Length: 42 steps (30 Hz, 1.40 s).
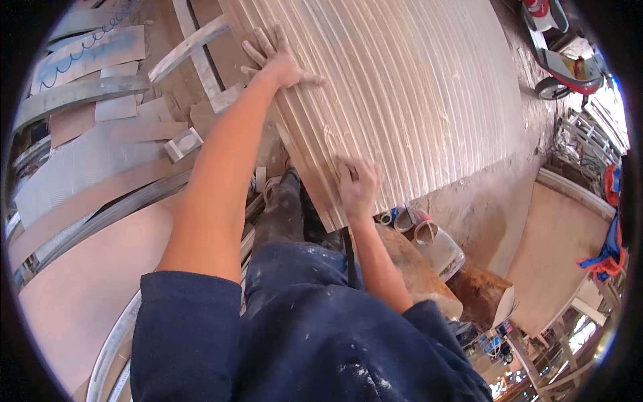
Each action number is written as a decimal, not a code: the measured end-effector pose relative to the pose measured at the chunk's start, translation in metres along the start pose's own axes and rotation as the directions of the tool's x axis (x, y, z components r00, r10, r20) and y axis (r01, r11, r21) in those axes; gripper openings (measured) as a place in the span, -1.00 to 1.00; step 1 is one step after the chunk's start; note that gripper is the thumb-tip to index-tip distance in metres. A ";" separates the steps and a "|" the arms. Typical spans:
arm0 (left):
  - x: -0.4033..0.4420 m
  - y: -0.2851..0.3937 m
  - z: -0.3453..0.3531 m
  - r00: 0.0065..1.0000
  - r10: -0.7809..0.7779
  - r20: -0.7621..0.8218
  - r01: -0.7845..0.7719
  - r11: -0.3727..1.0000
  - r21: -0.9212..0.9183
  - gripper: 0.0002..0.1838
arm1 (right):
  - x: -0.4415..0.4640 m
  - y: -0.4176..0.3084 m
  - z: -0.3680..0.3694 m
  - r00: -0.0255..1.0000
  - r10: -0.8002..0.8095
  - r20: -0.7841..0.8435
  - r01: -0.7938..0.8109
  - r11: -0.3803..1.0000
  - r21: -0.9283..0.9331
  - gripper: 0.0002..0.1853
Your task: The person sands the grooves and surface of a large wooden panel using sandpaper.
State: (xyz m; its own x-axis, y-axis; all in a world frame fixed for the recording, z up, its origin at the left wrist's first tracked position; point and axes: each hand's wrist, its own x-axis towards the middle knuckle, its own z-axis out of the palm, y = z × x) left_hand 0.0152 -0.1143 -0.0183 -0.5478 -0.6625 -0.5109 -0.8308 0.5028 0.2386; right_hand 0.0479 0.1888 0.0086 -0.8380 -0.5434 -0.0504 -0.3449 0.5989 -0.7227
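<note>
Many pale ridges point(415, 100) along the panel point(309, 155), left hand point(282, 68) spread, right hand point(360, 185) curled closed.

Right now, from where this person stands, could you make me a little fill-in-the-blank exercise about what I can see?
The left hand rests on the ribbed panel with its fingers ____ apart.
The fingers of the right hand are ____ rather than straight.
Of the two hands, the ____ one is nearer the person's body.
At the upper left, a pale sheet bears a looping line whose color is ____.

Missing words: spread; curled; right; blue.
</note>
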 end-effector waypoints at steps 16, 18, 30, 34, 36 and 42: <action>-0.010 0.003 0.000 0.999 0.029 0.020 -0.029 1.000 -0.011 0.82 | 0.026 -0.019 0.010 0.989 -0.069 -0.131 0.063 0.997 -0.046 -0.94; -0.005 0.002 -0.003 0.998 -0.002 0.056 0.002 1.000 0.001 0.82 | -0.002 -0.005 0.000 0.999 0.026 -0.024 -0.027 0.999 -0.025 -0.97; -0.002 0.000 0.001 1.000 0.017 0.016 -0.017 1.000 0.005 0.83 | -0.027 0.008 0.002 0.990 0.035 -0.138 -0.042 0.998 -0.045 -0.96; -0.010 0.006 -0.004 0.999 -0.003 0.037 0.003 1.000 -0.012 0.83 | 0.052 -0.011 0.028 0.987 -0.123 -0.102 0.134 0.985 0.106 -0.91; -0.012 0.005 -0.008 1.000 0.006 0.031 -0.005 1.000 -0.031 0.83 | 0.080 -0.030 0.013 0.993 -0.116 -0.024 0.118 0.974 0.191 -0.90; -0.005 -0.002 0.003 0.999 0.034 -0.014 -0.035 0.999 -0.026 0.83 | 0.057 -0.020 -0.045 0.932 0.362 0.027 -0.326 0.800 0.503 -0.85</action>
State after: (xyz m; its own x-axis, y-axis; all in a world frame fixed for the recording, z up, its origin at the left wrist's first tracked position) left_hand 0.0199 -0.1097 -0.0186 -0.5774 -0.6525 -0.4908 -0.8135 0.5108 0.2779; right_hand -0.0119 0.1719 0.0513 -0.8942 -0.3051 -0.3276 0.2100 0.3605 -0.9088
